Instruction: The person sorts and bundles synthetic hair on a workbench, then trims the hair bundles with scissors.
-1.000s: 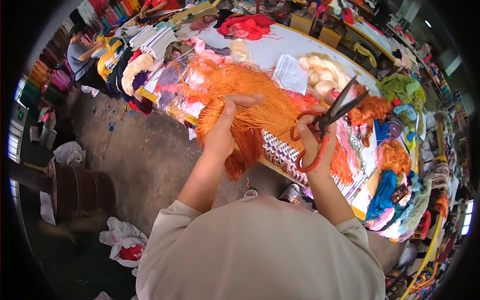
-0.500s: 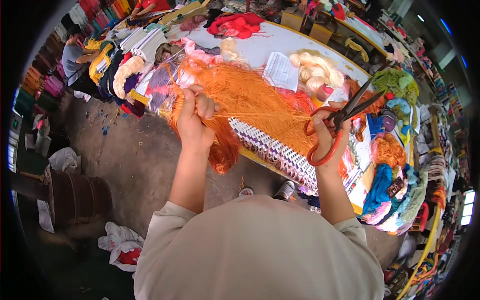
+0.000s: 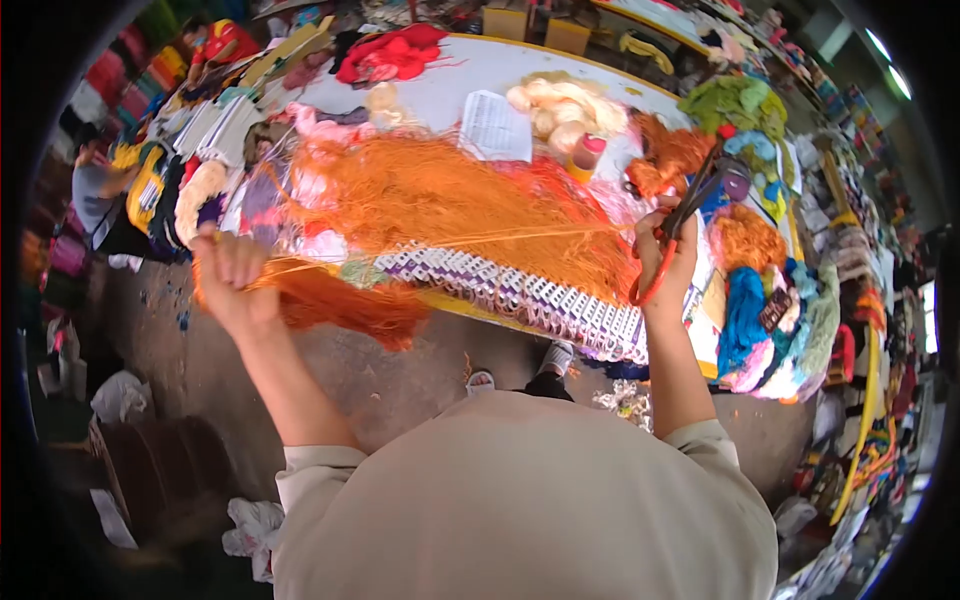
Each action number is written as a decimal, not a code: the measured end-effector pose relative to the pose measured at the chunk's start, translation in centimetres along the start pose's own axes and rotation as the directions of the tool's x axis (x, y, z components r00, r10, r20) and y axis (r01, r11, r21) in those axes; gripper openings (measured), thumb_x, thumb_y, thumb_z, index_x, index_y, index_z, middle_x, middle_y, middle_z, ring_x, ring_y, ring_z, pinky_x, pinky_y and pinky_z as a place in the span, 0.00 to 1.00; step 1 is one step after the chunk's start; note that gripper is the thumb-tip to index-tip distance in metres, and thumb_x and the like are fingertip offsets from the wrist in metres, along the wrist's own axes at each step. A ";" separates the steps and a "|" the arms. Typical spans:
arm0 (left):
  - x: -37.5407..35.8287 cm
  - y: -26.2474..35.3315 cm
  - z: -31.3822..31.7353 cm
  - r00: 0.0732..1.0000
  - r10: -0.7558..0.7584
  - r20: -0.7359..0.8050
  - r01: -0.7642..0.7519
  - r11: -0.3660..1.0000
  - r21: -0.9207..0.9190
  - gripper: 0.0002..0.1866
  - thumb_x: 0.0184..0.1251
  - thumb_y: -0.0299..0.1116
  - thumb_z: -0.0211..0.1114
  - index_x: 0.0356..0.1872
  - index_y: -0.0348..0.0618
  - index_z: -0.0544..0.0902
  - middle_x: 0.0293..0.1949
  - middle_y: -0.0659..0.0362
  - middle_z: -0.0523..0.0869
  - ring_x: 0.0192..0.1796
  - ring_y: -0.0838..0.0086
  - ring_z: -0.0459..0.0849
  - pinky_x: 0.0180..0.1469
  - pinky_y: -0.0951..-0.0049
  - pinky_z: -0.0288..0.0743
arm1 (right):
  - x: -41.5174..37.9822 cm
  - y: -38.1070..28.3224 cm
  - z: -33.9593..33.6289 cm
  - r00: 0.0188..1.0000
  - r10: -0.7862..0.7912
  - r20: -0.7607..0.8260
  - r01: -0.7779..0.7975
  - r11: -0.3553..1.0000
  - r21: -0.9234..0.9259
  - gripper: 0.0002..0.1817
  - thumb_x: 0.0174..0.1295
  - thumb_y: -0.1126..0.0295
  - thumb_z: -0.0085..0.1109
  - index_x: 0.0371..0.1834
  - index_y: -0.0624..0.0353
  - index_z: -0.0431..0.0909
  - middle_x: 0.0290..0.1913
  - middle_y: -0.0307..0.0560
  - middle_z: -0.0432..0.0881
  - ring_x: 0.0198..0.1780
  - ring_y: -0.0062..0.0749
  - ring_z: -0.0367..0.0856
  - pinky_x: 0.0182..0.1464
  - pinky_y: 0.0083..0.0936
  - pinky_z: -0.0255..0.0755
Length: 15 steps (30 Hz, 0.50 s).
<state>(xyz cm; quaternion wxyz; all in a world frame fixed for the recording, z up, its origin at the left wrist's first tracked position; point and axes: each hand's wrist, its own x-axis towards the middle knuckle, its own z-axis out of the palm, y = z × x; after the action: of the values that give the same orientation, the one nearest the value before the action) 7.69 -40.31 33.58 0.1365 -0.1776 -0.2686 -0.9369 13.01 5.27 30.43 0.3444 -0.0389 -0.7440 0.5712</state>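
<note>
My left hand point(image 3: 238, 275) is closed around an orange yarn hank point(image 3: 340, 302), which trails to the right below the table edge. Thin orange strands stretch taut from there to my right hand point(image 3: 668, 262). That hand is wrapped round a pair of scissors point(image 3: 690, 205) with red-orange handles, blades pointing up and away. Between my hands, a loose heap of orange yarn point(image 3: 430, 190) covers the table. Along its near edge runs a white and purple patterned strip point(image 3: 520, 290). How the strands are pinched in my right fingers is hard to make out.
On the white table point(image 3: 480, 70) lie a printed sheet point(image 3: 496, 126), cream skeins point(image 3: 565, 108), a yarn cone point(image 3: 586, 155) and red yarn point(image 3: 392, 52). Blue yarn point(image 3: 742, 310) hangs at right. Two people work at far left. A brown drum point(image 3: 165, 475) stands lower left.
My left hand has moved left and down, drawing the hank out sideways and lengthening the strands between my hands. The scissors stay in my right hand. The view has shifted.
</note>
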 end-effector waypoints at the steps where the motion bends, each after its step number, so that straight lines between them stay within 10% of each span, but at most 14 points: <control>1: 0.1 0.5 0.0 1.000 -0.017 0.025 0.018 0.998 -0.063 0.13 0.78 0.39 0.53 0.43 0.40 0.77 0.16 0.70 0.62 0.17 0.86 0.58 0.20 0.83 0.55 | -0.4 1.0 -1.1 0.996 0.084 0.030 -0.084 0.996 0.023 0.19 0.60 0.83 0.57 0.55 0.59 0.70 0.32 0.36 0.74 0.33 0.18 0.73 0.39 0.16 0.67; 6: 1.1 1.0 -1.4 0.995 -0.059 0.076 0.068 0.990 -0.120 0.12 0.78 0.37 0.52 0.41 0.38 0.78 0.15 0.69 0.61 0.16 0.86 0.58 0.20 0.83 0.56 | -3.8 3.8 -6.7 0.998 0.066 -0.002 -0.064 0.955 -0.291 0.18 0.59 0.82 0.59 0.52 0.58 0.72 0.32 0.35 0.74 0.33 0.18 0.73 0.39 0.16 0.68; 12: -0.2 -1.0 1.7 0.982 -0.150 0.115 0.149 0.989 0.020 0.12 0.79 0.37 0.51 0.42 0.39 0.76 0.14 0.69 0.60 0.15 0.87 0.57 0.19 0.83 0.54 | -8.1 4.5 -14.8 0.867 0.497 0.041 -0.470 0.841 -0.269 0.14 0.61 0.74 0.62 0.49 0.59 0.74 0.25 0.37 0.72 0.28 0.19 0.70 0.32 0.20 0.68; 14: -1.9 -3.0 3.9 0.965 -0.177 0.191 0.167 0.984 0.068 0.12 0.79 0.40 0.51 0.45 0.42 0.75 0.14 0.70 0.60 0.15 0.87 0.56 0.17 0.84 0.52 | -9.7 5.0 -16.8 0.947 0.320 0.030 -0.222 0.717 -0.661 0.18 0.59 0.72 0.62 0.53 0.58 0.75 0.30 0.48 0.82 0.34 0.36 0.83 0.38 0.31 0.75; 15: -3.6 -4.7 5.1 0.969 -0.175 0.174 0.143 0.973 0.184 0.15 0.78 0.45 0.52 0.47 0.42 0.75 0.16 0.71 0.61 0.15 0.89 0.56 0.18 0.84 0.53 | -10.0 4.8 -16.8 0.944 0.330 -0.011 -0.255 0.705 -0.662 0.22 0.58 0.78 0.58 0.58 0.59 0.70 0.32 0.43 0.78 0.36 0.27 0.77 0.42 0.27 0.73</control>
<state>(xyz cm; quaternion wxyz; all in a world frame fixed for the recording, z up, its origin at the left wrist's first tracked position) 10.58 -33.11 34.08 0.0493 -0.2312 -0.3725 -0.8974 28.33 16.27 23.42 0.1731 -0.2435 -0.8980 0.3232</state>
